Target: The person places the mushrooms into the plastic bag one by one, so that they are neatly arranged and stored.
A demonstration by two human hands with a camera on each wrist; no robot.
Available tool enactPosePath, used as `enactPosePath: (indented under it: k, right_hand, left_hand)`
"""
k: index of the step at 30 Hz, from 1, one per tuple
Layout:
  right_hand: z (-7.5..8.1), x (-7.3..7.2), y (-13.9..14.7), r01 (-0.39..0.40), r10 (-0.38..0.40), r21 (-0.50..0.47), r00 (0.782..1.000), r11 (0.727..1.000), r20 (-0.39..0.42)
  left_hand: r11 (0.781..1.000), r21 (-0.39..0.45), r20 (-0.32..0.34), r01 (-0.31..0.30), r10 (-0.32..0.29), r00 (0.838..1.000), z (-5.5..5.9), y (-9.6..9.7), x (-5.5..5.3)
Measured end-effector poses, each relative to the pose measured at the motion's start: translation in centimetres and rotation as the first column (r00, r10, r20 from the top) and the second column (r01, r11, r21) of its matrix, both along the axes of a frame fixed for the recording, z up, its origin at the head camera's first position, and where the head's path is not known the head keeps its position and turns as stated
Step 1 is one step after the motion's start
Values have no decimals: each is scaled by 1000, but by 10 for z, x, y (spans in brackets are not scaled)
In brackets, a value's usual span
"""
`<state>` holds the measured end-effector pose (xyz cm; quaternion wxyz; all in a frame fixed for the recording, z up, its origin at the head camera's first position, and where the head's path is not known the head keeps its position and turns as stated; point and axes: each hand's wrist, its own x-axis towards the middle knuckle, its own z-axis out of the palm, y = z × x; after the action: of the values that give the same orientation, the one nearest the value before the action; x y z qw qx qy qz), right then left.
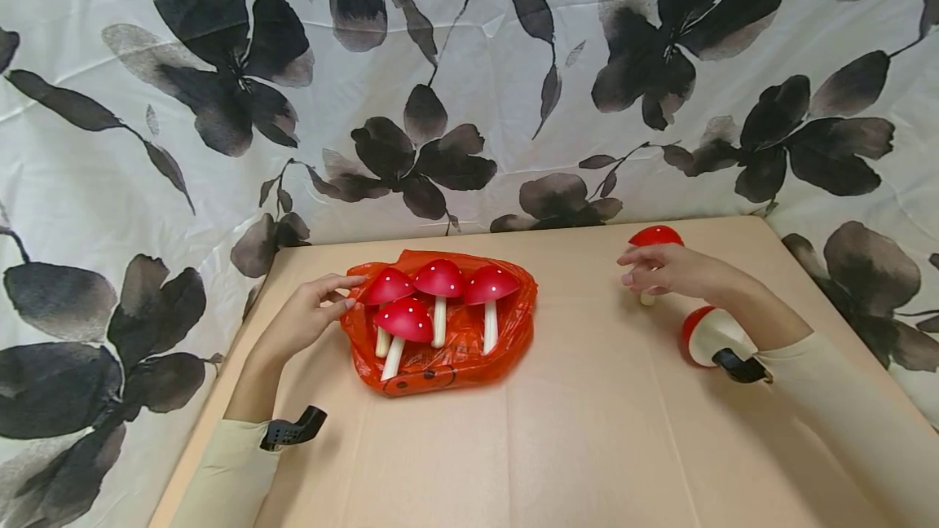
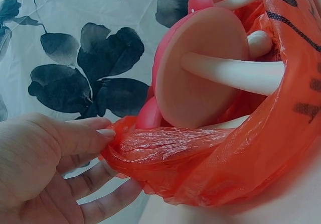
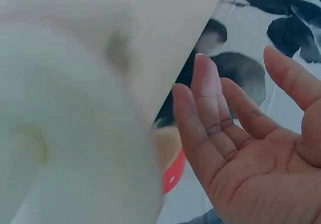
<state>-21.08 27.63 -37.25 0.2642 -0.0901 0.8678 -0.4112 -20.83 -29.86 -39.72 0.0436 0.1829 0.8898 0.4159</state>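
Observation:
Several toy mushrooms (image 1: 442, 277) with red, white-dotted caps and white stems sit in an orange-red plastic bag (image 1: 455, 365), whose mouth is spread open. At the bag's left edge my left hand (image 1: 311, 314) pinches the plastic between thumb and fingers, as the left wrist view also shows. My right hand (image 1: 675, 271) is over the right side of the table, holding nothing, fingers extended and slightly bent. One toy mushroom (image 1: 655, 235) stands just behind it, partly hidden by the fingers. Another mushroom (image 1: 711, 336) lies on its side under the right wrist, its pale underside showing.
Everything rests on a beige-covered table (image 1: 587, 430). A white cloth (image 1: 513, 88) with dark flower prints hangs behind and beside it. Close to the right wrist camera, a blurred pale mushroom underside (image 3: 75, 133) fills the left of that view.

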Motion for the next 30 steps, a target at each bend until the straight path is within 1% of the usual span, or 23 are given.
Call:
enactPosePath:
  k: [4,8,13,22,27,30]
  right_hand:
    - [-3,3,14,-15,15,40,1000,999,-14]
    - [-6,6,28,-6,7,69,1000,998,-13]
    - [-8,7,41,-7,9,72,1000,997,-23]
    - [-13,6,50,-72,70,76,997,995,31]
    - [-18,1,51,-95,89,105,994,990,56]
    - [-20,-2,51,-104,94,126,993,987,76]
  left_hand:
    - [1000,3,0,-1,1,1000,-1,0,0]
    - [1000,-3,6,-5,5,1000,-2,-1,-1]
    - [1000,-18,5,-12,12,1000,-3,-1,-1]
    - [1000,-13,10,-6,6,1000,-4,-2,-1]
    - [999,-39,8,-16,16,1000,-5,-2,0]
    - [999,-39,10,-13,14,1000,-5,-3,1]
